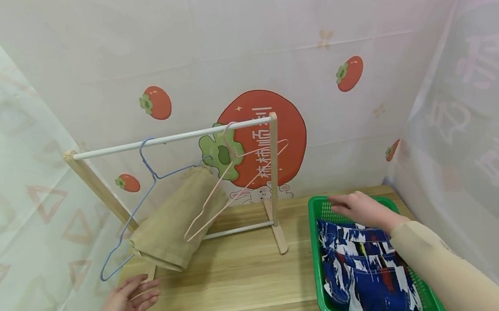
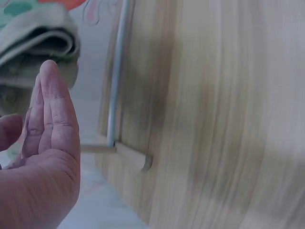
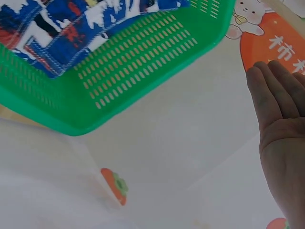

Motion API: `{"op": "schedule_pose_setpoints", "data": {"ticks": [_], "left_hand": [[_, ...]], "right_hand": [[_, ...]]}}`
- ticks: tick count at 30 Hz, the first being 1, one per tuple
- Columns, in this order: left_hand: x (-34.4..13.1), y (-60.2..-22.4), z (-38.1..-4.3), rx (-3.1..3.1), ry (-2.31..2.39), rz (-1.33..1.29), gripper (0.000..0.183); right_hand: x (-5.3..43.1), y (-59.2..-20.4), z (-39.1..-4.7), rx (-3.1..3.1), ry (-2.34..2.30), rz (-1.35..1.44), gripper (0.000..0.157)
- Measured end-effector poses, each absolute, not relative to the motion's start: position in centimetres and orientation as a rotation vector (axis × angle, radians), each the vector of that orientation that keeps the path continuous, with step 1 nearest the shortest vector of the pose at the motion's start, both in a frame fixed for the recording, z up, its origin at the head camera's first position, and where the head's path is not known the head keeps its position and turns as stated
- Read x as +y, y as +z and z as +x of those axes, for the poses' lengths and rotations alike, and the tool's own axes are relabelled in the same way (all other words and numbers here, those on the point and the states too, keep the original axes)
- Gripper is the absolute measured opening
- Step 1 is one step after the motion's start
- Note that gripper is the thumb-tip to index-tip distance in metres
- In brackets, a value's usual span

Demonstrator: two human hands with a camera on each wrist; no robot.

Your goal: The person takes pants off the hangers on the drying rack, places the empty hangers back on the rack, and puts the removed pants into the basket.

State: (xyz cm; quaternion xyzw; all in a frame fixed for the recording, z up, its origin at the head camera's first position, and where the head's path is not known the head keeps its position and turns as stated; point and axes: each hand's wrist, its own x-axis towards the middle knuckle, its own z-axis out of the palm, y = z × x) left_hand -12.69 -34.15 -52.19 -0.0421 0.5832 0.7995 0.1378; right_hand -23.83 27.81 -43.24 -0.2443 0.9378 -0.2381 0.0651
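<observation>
My left hand [image 1: 124, 304] is held with its fingers extended at the lower left, just below a folded khaki garment [image 1: 182, 219]. That garment hangs over the blue hanger [image 1: 135, 208] on the rack's white top bar [image 1: 181, 136]. A bare pink hanger [image 1: 211, 198] hangs farther right on the same bar. Over the far part of a green basket [image 1: 318, 267], my right hand [image 1: 366, 210] hovers with straight fingers and nothing in it. Inside the basket lies a blue, white and red patterned garment [image 1: 376, 291], partly hidden by the right forearm.
The rack has wooden uprights [image 1: 275, 173], a low white crossbar [image 1: 240, 229] and wooden feet [image 1: 281, 238] on the wood-grain table [image 1: 231, 305]. White printed sheets [image 1: 234, 36] enclose the back and both sides.
</observation>
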Motion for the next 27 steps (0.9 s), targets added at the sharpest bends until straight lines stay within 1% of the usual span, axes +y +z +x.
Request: {"op": "schedule_pose_setpoints", "data": {"ticks": [6,9,13,20,27], "left_hand": [[-37.3,-50.8,-13.4,1.501,2.479,0.035,0.033],[-38.3,-49.4,-13.9,1.384,2.528,0.105,0.044],[-38.9,-46.8,-14.5,1.432,2.484,0.167,0.058],[-38.3,-42.5,-15.2,1.778,2.211,0.231,0.054],[-37.1,-40.3,-15.8,2.201,1.878,0.052,0.050]], "right_hand": [[26.4,-41.2,-25.4,2.837,-0.876,-0.684,0.047],[25.4,-39.9,-26.1,2.792,-1.029,-0.611,0.051],[24.0,-38.3,-26.9,2.689,-1.254,-0.530,0.053],[22.0,-36.1,-28.2,2.535,-1.531,-0.482,0.054],[21.1,-34.8,-29.1,2.462,-1.664,-0.414,0.059]]}}
